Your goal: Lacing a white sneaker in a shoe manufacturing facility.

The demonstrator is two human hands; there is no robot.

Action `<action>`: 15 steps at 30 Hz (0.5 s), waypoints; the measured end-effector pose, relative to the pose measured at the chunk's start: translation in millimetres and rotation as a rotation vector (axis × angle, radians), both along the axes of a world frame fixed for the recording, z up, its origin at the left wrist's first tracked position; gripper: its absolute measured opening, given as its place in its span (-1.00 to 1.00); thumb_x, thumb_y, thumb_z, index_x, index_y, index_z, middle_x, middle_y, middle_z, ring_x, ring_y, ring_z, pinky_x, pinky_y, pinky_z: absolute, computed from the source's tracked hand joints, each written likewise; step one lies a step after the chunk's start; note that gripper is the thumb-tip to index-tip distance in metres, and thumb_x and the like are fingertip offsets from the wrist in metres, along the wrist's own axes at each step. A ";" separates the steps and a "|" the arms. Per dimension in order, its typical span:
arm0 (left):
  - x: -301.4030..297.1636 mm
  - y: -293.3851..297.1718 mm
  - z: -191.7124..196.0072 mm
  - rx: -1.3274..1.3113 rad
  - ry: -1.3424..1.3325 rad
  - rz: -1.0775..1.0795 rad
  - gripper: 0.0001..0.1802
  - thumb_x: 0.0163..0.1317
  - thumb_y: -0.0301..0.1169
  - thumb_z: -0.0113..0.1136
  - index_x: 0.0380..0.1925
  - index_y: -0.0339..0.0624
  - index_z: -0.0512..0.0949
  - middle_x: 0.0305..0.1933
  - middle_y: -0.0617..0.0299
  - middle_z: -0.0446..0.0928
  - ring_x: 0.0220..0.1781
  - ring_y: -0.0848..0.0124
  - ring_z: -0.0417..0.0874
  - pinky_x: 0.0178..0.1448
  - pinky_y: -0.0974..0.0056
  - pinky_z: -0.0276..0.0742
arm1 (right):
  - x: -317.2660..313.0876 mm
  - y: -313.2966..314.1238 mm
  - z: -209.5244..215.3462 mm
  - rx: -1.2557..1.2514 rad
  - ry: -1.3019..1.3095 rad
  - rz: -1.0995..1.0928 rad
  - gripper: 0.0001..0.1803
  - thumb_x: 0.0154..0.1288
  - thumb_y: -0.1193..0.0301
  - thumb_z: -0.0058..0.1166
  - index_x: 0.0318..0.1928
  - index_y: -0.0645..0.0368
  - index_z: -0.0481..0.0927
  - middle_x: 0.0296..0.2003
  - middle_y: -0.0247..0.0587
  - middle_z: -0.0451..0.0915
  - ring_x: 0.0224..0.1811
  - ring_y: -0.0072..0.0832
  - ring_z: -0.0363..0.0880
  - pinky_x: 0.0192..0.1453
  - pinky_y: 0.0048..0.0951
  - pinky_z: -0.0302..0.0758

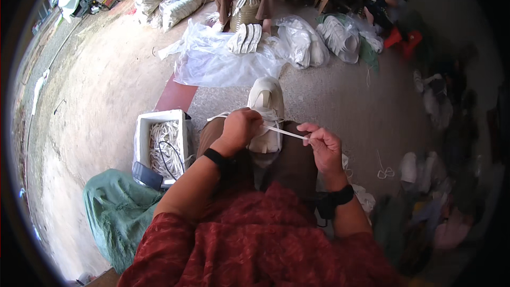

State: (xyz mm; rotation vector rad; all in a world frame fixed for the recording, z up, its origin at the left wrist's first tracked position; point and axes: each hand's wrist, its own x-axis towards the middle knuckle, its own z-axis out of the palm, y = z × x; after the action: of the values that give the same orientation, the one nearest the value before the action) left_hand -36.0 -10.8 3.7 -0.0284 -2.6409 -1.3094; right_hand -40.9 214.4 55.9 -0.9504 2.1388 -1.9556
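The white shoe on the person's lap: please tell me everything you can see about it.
The white shoe is a pale cream sneaker with a rounded toe that points away from the person. It rests upright on the lap, on brown trousers. A flat white lace runs taut from its front to the right hand, which pinches the lace end. The left hand grips at the eyelets and covers part of the upper. Its sole is hidden.
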 end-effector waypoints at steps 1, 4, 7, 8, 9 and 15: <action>-4.4 8.9 8.3 -0.190 0.112 -0.083 -0.78 -0.05 -0.33 0.18 -0.51 -0.29 0.58 -0.46 0.01 0.57 -0.39 0.12 0.62 -0.30 0.16 0.51 | 4.0 3.1 0.7 -0.338 -0.288 0.048 -0.87 0.19 0.59 -0.11 -0.51 0.21 0.41 -0.10 0.04 0.51 -0.32 -0.52 0.42 -0.09 -0.46 0.37; -20.8 30.8 14.3 -0.601 -0.122 -0.204 -0.79 -0.05 -0.27 0.17 -0.56 -0.20 0.58 -0.48 0.04 0.57 -0.40 0.12 0.62 -0.34 0.11 0.51 | 10.6 -10.9 -8.3 -0.445 -0.460 0.200 -0.89 0.26 0.54 -0.14 -0.43 0.21 0.40 -0.22 -0.01 0.57 -0.30 -0.53 0.44 -0.09 -0.48 0.38; -26.5 46.0 27.3 -0.712 -0.121 -0.229 -0.87 -0.05 -0.35 0.10 -0.60 -0.14 0.57 -0.49 0.03 0.56 -0.39 0.12 0.62 -0.34 0.11 0.52 | 5.9 -8.0 -17.1 -0.407 -0.438 0.175 -0.89 0.28 0.50 -0.11 -0.42 0.20 0.40 -0.35 -0.12 0.57 -0.39 -0.55 0.43 -0.16 -0.50 0.37; -25.4 47.8 28.7 -0.749 -0.104 -0.235 -0.88 -0.06 -0.38 0.09 -0.60 -0.14 0.57 -0.49 0.03 0.56 -0.39 0.11 0.62 -0.33 0.11 0.52 | 2.7 -2.9 -21.0 -0.414 -0.435 0.177 -0.89 0.28 0.50 -0.11 -0.42 0.20 0.40 -0.35 -0.12 0.57 -0.39 -0.55 0.43 -0.16 -0.50 0.37; -21.8 46.7 31.0 -0.755 -0.103 -0.241 -0.88 -0.06 -0.38 0.09 -0.60 -0.14 0.57 -0.49 0.03 0.56 -0.39 0.11 0.62 -0.33 0.11 0.52 | -1.7 9.9 -25.8 -0.352 -0.436 0.071 -0.87 0.27 0.50 -0.10 -0.44 0.19 0.38 -0.44 -0.19 0.50 -0.45 -0.55 0.40 -0.24 -0.50 0.36; 67.2 -134.8 17.6 -0.874 -0.078 0.223 -0.93 -0.18 -0.45 0.14 -0.72 -0.17 0.48 -0.60 -0.01 0.46 -0.45 0.01 0.54 -0.35 0.03 0.44 | -26.1 223.4 -57.7 -0.615 -0.316 -0.754 -0.75 0.18 0.61 -0.12 -0.56 0.04 0.21 -0.65 -0.47 0.14 -0.64 -0.66 0.09 -0.58 -0.60 0.12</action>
State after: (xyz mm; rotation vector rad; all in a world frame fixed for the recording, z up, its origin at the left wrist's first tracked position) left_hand 31.2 -145.6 21.3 0.1869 -2.9412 -0.0328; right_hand -67.1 437.9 -1.8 0.2302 1.8746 -2.9435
